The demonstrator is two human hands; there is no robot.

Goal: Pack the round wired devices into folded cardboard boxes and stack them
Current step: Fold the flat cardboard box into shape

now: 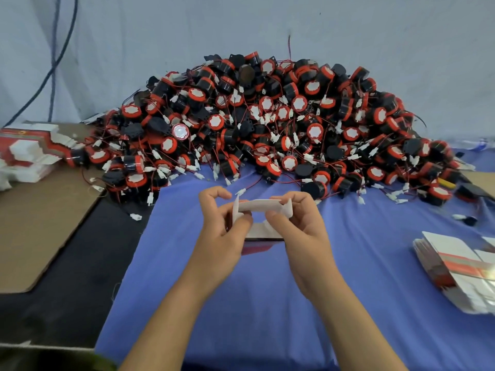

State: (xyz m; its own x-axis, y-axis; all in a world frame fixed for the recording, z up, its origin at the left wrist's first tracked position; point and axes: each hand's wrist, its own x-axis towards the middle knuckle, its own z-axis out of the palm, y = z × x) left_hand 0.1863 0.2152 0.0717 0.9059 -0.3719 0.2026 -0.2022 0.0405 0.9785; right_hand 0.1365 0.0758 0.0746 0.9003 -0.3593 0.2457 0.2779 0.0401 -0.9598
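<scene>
Left hand (225, 223) and right hand (297, 220) each pinch one end of a small cardboard box (261, 210) above the blue cloth (267, 290), flaps still unfolded — uneven pressure could crease a flap. Beyond, the heap of round wired devices (254, 124) — tangled leads may drag neighbours out.

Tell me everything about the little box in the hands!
The little box is white cardboard with a red and dark printed outside. It is half folded, its top flaps sticking up open. The left hand and the right hand pinch its ends, holding it above the blue cloth.
</scene>
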